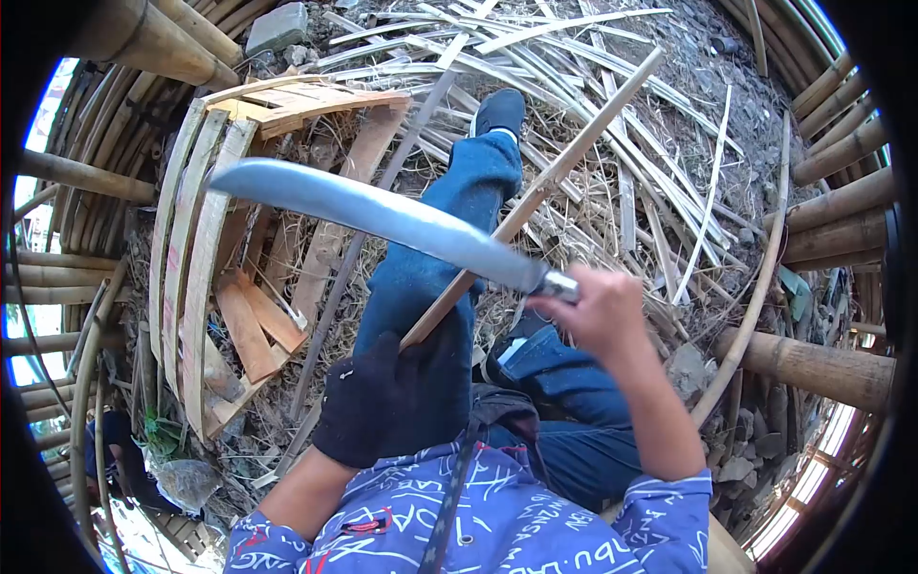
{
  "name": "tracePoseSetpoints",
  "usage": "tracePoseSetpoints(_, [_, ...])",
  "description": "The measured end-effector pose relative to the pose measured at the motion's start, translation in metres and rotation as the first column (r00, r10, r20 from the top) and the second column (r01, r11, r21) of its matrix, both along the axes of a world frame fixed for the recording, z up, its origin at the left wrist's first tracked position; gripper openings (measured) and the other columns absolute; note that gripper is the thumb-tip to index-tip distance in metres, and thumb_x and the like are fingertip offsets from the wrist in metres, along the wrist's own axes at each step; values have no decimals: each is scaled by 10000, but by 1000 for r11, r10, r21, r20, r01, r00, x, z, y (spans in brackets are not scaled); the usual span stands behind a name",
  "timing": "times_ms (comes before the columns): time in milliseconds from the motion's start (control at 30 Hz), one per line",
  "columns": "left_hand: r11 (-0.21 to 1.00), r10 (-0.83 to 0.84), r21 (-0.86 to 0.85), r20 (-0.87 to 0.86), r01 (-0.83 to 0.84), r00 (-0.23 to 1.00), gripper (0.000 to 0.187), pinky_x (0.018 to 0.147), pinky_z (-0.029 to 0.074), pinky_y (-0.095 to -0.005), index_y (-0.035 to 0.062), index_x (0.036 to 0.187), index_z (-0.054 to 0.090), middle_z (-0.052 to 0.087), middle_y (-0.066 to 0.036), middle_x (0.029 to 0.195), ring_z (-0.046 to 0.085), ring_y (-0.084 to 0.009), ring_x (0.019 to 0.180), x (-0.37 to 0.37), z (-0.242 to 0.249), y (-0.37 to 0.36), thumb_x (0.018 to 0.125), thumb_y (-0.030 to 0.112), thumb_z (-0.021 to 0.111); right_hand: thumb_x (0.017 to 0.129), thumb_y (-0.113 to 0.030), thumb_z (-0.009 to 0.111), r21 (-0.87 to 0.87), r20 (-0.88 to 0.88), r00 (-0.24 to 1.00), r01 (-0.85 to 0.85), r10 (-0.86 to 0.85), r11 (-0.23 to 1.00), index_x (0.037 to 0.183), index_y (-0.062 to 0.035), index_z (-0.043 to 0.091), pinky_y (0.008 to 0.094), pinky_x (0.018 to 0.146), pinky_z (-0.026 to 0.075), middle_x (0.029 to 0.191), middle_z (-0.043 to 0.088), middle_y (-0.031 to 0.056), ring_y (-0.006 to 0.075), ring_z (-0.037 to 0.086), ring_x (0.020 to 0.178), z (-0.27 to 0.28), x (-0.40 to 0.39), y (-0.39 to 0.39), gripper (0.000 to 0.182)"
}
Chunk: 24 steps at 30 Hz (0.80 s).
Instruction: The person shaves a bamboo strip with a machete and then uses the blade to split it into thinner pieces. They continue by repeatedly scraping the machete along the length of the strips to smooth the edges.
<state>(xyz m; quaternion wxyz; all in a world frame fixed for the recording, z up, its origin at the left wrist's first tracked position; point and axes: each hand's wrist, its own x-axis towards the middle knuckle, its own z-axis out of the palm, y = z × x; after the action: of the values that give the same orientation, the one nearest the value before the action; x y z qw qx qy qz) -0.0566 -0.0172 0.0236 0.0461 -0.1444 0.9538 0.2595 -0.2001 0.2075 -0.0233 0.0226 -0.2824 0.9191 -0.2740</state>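
My right hand point(604, 314), bare, is closed round the handle of a large knife point(382, 212). Its broad, shiny blade points to the left and lies across the view, over a long bamboo strip point(559, 167). In a black glove, my left hand point(368, 397) grips the lower end of that strip beside my thigh. The strip slants up to the right past my knee, with a darker node near its middle. Whether the blade touches the strip I cannot tell.
A wooden crate point(206, 258) with loose wood pieces stands at the left. Pale split strips point(622, 124) litter the ground ahead. Bamboo poles point(818, 368) line both sides. A stone block point(276, 28) lies at the upper left. Part of a person point(120, 454) shows at the lower left.
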Motion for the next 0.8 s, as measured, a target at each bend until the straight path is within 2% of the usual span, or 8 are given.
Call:
tracePoseSetpoints(67, [999,-9,43,22,8,1000,202,481,430,-480,44,790,518,530,-225,573,578,-421,576,-1,1,1,903,208,551,776,-628,623,74,-29,982,187,-185,980,589,-73,528,376,433,432,473,531,83,253,578,445,-16,-25,18,593])
tracePoseSetpoints(200, [998,5,60,-39,-3,999,201,483,427,-481,44,792,518,529,-228,574,581,-419,583,0,-2,0,903,209,553,791,-646,592,-42,298,895,361,-333,932,587,-65,536,368,432,418,480,528,71,232,564,437,-5,-25,9,619])
tracePoseSetpoints(333, [999,3,44,10,-4,1000,203,487,422,-486,43,799,519,534,-230,582,582,-421,592,1,-5,-2,903,213,554,751,-643,637,10,25,998,53,-54,999,584,-74,542,386,449,441,492,542,87,253,574,447,-3,-2,5,600])
tracePoseSetpoints(400, [999,-14,42,26,13,1000,201,488,419,-490,40,803,520,536,-230,584,581,-423,589,1,-4,-1,904,210,552,728,-619,674,134,-25,991,135,-133,982,616,-80,573,395,459,452,495,552,94,289,582,461,-17,-17,16,559])
tracePoseSetpoints(600, [1000,27,5,-20,-27,999,172,463,436,-463,71,784,544,552,-202,584,585,-394,547,2,-10,-1,875,209,590,738,-598,680,-143,256,953,203,-162,969,619,-57,571,403,456,445,501,558,119,277,595,471,0,-3,-7,564])
tracePoseSetpoints(667, [1000,-3,-10,-13,3,1000,169,463,435,-463,74,787,545,550,-206,584,586,-393,549,3,-9,-2,874,211,592,746,-587,680,59,34,996,82,-84,995,626,-53,577,406,461,446,506,562,129,285,603,484,-5,-20,4,556])
tracePoseSetpoints(700, [1000,-8,2,-16,8,1000,172,464,435,-463,71,785,544,548,-207,580,585,-393,547,-2,-5,0,873,211,593,745,-588,679,47,126,963,235,-240,971,627,-54,578,402,470,452,507,563,123,290,605,488,-12,-27,6,556])
tracePoseSetpoints(800, [1000,11,19,-44,-10,999,176,465,436,-462,68,782,543,545,-206,574,583,-390,540,1,-7,-2,873,210,594,744,-603,668,-67,145,957,261,-250,963,634,-48,573,397,471,453,520,568,121,299,603,487,-12,-15,-3,573])
